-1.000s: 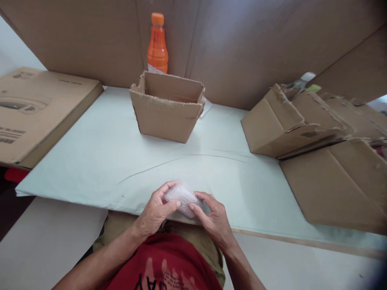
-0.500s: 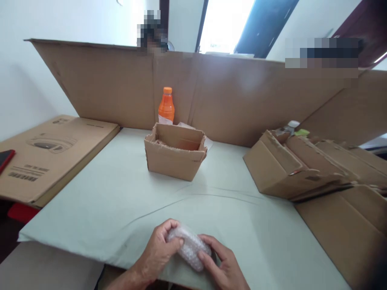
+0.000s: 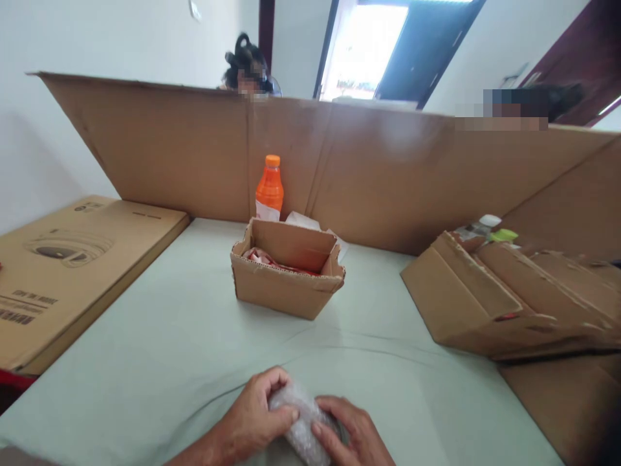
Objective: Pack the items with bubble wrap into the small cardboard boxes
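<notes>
My left hand (image 3: 256, 413) and right hand (image 3: 358, 430) both grip bubble-wrap bundle (image 3: 306, 426), fingers curled round it, nearer me than box (image 3: 276, 290). Wrapping looks mostly done; bundle not yet put down.

The bubble wrap (image 3: 303, 435) is glossy, bumpy plastic. The open box (image 3: 276, 291) is matt cardboard, rough along its torn edges. The bottle (image 3: 270, 189) is smooth plastic; the table cover (image 3: 189, 310) is matt and creased, probably cloth.
</notes>
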`<state>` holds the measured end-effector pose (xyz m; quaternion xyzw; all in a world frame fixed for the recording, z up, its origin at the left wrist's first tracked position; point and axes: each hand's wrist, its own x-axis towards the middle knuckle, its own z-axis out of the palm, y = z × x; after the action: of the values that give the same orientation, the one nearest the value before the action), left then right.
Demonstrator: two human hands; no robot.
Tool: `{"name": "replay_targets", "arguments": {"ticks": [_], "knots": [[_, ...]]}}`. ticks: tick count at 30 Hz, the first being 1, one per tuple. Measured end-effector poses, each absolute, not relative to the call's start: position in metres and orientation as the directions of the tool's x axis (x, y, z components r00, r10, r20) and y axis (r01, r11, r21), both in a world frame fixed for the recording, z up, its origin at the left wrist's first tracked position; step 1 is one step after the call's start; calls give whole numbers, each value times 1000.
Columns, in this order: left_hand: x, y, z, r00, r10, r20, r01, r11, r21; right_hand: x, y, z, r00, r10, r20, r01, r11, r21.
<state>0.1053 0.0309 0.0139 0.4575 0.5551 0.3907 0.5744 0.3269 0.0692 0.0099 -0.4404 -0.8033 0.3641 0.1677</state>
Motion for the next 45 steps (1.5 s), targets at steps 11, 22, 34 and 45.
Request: {"name": "replay_targets", "arguments": {"ticks": [11,22,34,45], "knots": [[93,19,40,25,972,-232,79,230,970,310,66,42,-606,793,52,432,383,-816],[120,9,29,-45,979,-197,-538,143,831,290,41,22,-248,967,-53,86,-33,-996],[86,10,34,96,909,-406,-537,391,748,325,48,40,-254,953,166,389,258,-885],[86,4,55,305,934,-187,212,124,969,303,61,69,-699,713,-54,439,369,-819]]}}
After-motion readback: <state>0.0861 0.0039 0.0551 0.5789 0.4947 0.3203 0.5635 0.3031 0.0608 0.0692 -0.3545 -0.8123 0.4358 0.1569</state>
